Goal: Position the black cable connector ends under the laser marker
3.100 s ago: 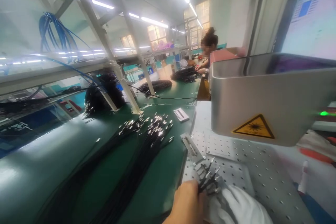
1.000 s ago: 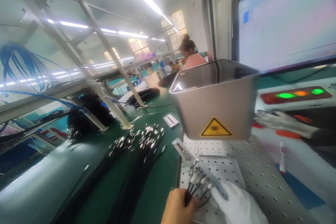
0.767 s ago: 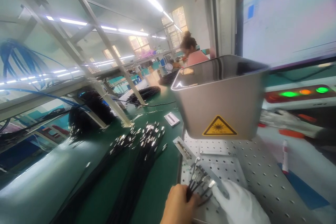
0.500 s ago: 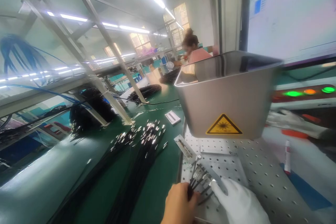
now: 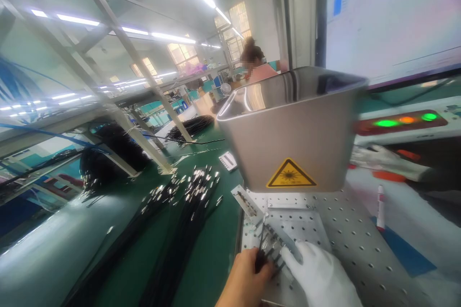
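Observation:
My bare left hand (image 5: 245, 273) is closed around a small bunch of black cables (image 5: 261, 239), low in the view. Metal connectors (image 5: 272, 243) at the cable ends lie over a small metal fixture on the perforated plate (image 5: 360, 235). Just right of them, my white-gloved right hand (image 5: 322, 271) has its fingertips at one of the connectors, seemingly pinching it; the glove hides part of the grip. Beyond the connectors, a small light strip with slots (image 5: 247, 204) lies slanted at the plate's left edge.
A large metal hood (image 5: 288, 139) with a yellow laser warning label overhangs the plate. Bundles of black cables (image 5: 196, 201) lie on the green table at left. At right are a marker (image 5: 381, 207), a blue sheet (image 5: 408, 252), lit buttons and a monitor. Another person sits farther back.
The view has turned slightly right, so the hood and monitor sit further left. Both hands stay at the cables and connectors, with only slight movement.

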Motion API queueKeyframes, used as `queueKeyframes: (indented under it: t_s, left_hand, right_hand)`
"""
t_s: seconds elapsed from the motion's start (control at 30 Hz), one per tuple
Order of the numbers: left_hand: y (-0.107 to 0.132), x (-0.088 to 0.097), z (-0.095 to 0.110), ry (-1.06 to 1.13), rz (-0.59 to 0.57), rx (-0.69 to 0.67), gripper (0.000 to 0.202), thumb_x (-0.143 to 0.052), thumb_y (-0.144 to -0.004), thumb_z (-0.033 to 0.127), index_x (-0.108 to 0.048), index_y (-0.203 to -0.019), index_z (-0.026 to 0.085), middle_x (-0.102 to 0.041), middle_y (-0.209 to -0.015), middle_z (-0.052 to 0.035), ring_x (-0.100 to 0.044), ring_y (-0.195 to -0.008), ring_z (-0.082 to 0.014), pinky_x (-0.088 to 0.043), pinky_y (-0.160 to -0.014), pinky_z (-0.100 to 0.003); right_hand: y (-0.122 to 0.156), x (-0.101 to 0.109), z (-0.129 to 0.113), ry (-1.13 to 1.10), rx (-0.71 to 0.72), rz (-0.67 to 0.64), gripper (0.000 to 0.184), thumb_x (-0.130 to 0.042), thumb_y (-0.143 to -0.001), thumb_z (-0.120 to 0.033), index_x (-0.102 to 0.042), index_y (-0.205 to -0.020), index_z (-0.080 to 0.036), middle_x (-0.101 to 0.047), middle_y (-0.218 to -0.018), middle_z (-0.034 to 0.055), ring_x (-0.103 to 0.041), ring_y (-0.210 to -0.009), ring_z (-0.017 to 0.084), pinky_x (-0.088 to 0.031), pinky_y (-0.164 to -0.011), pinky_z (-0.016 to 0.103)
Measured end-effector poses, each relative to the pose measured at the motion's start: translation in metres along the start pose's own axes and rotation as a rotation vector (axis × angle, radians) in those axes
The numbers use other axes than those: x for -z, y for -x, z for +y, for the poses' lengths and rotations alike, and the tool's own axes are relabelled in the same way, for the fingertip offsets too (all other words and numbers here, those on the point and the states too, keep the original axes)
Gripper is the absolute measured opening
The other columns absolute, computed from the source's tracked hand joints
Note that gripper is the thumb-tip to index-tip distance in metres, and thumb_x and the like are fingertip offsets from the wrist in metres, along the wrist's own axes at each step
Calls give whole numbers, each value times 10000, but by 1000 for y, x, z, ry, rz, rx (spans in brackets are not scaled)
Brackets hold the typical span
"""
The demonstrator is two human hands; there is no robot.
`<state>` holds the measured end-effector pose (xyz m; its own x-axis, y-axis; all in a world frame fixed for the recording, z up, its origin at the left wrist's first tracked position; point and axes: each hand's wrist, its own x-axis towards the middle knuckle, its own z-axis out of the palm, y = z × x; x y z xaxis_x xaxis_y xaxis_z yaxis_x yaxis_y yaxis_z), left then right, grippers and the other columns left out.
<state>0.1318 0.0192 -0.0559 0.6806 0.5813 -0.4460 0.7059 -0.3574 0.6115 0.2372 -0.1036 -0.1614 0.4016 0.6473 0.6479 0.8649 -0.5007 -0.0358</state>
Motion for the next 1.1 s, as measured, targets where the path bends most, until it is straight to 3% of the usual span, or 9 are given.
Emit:
queueKeyframes:
  t_s: [0.13, 0.27, 0.37, 0.5, 0.63, 0.73, 0.83, 1.0, 1.1]
  left_hand:
    - [-2, -1, 1, -97, 33, 12, 255, -552, -848, 233, -404, -642, 208, -423, -652, 46, -413, -679, -135, -244, -612, -285]
    - [-4, -1, 6, -99, 3, 23, 275, -540, -865, 274, -406, -632, 213, -412, -644, 40, -409, -666, -144, -244, -607, -289]
    - [-8, -3, 6, -98, 4, 17, 252, -548, -839, 243, -416, -627, 214, -427, -659, 28, -430, -674, -153, -253, -600, -280]
    - [-12, -7, 1, -170, 42, -2, 201, -558, -826, 223, -469, -646, 210, -448, -668, 16, -454, -692, -167, -264, -610, -273]
    - [-11, -10, 4, -210, 72, -16, 200, -549, -830, 183, -471, -648, 207, -451, -673, 14, -461, -710, -169, -261, -626, -272]
    - [-8, -12, 14, -234, 63, 45, 270, -526, -856, 158, -395, -626, 210, -409, -651, 25, -423, -686, -156, -238, -632, -286]
    - [-6, -13, 22, -247, 73, 84, 317, -517, -876, 154, -345, -618, 214, -395, -636, 33, -383, -661, -144, -220, -631, -298]
    - [-6, -11, 19, -150, 42, -31, 298, -499, -854, 153, -350, -604, 213, -366, -628, 41, -368, -647, -139, -216, -621, -299]
    - [-6, -4, 16, -106, 11, -62, 260, -509, -816, 177, -372, -599, 219, -393, -622, 36, -392, -647, -147, -234, -605, -293]
  right_hand:
    - [3, -11, -4, -14, -35, -2, 277, -709, -687, -127, -682, -891, -313, -628, -773, 5, -577, -650, 165, -409, -549, 255]
    - [10, -17, -2, -32, -38, 8, 254, -674, -778, -178, -686, -983, -326, -681, -962, 27, -630, -817, 192, -464, -669, 276]
    - [12, -16, 1, -43, 9, 59, 313, -658, -753, -152, -681, -1007, -334, -686, -1037, 13, -638, -866, 197, -474, -688, 273]
    - [8, -13, 2, -38, 49, 116, 361, -586, -748, -77, -691, -990, -324, -692, -1002, 15, -638, -848, 201, -487, -671, 269]
    - [0, -7, -1, -75, -23, 178, 362, -481, -808, -40, -715, -860, -311, -696, -912, 17, -646, -793, 184, -494, -603, 242]
    - [-3, 0, -1, -96, -76, 166, 386, -440, -862, -45, -726, -827, -303, -696, -897, 22, -648, -772, 171, -507, -603, 228]
    - [-1, 2, 1, -88, -32, 86, 408, -394, -886, -57, -741, -903, -270, -697, -969, 67, -655, -812, 189, -535, -658, 248]
    - [9, -16, 1, -84, -167, 42, 263, -483, -918, -169, -740, -906, -225, -700, -884, 79, -645, -686, 197, -534, -589, 264]
    - [11, -22, 0, -121, -149, 9, 205, -552, -907, -179, -741, -951, -247, -701, -929, 68, -653, -712, 197, -542, -618, 265]
